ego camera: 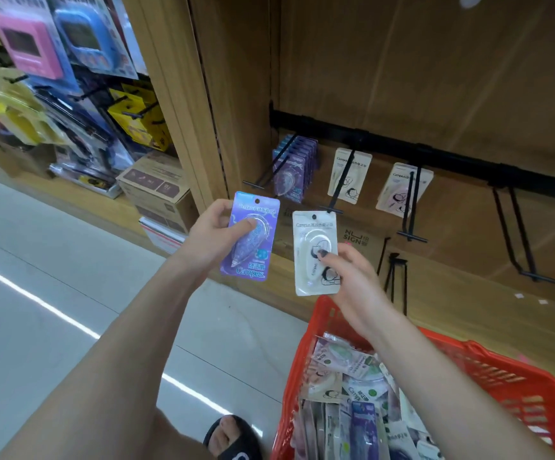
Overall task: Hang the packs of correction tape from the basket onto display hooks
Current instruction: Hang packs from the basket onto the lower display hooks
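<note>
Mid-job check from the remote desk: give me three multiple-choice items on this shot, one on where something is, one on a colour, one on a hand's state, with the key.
1. Where is the basket?
A. Low on the right, under the right forearm
B. On the top shelf
C. Hanging from a hook

2. What colour is the pack in the left hand?
A. Green
B. Purple
C. Black

3. What is the right hand doing?
A. Hanging idle
B. Resting on the basket rim
C. Pinching a white pack close to a hook tip

Key:
1 A: the red basket, full of packs, sits at the lower right below the forearm.
2 B: the left hand holds the purple pack, thumb across its front.
3 C: the right hand pinches the white pack, whose hanging hole is near the tip of the hook.
</note>
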A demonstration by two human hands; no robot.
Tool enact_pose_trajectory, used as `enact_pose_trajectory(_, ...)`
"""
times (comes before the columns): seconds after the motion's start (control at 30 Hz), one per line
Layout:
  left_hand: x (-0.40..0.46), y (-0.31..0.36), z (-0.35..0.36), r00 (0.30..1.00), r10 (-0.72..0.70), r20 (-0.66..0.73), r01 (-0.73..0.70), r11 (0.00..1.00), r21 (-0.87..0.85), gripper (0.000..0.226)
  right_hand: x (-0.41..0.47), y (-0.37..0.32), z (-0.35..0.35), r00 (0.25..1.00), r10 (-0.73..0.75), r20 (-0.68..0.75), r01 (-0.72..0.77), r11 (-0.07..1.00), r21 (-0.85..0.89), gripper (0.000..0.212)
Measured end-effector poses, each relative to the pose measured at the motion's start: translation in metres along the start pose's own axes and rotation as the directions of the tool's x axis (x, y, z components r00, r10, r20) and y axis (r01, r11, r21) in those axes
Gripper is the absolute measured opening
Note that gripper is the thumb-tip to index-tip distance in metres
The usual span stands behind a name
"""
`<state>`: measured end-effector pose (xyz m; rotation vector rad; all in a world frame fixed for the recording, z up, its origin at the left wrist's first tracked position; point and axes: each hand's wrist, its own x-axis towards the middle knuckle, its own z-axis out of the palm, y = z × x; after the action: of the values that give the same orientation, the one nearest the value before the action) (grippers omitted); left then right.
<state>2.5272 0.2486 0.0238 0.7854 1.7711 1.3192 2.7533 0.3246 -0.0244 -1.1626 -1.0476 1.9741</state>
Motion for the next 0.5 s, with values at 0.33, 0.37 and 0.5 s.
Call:
enact_pose_trajectory(0.33, 0.014, 0.003, 0.014, 0.998, -0.019, -0.054, 0.019, 1.000, 0.003, 0.039, -0.009, 0.002, 0.004, 0.988, -0.135, -0.072, 0.127, 0.986, -0.106, 0.017)
enact_pose_trajectory(0.37, 0.015, 0.002, 0.015, 0.998, -0.019, -0.067, 0.020, 1.000, 0.007, 0.038, -0.008, 0.002, 0.005, 0.984, -0.152, -0.092, 0.141, 0.983, -0.113, 0.016)
enact_pose_trajectory(0.5, 0.023, -0.003, 0.019, 0.996, -0.039, -0.086, 0.036, 0.999, -0.030, 0.037, 0.001, -0.001, 0.011, 0.976, -0.168, -0.135, 0.146, 0.976, -0.160, 0.014)
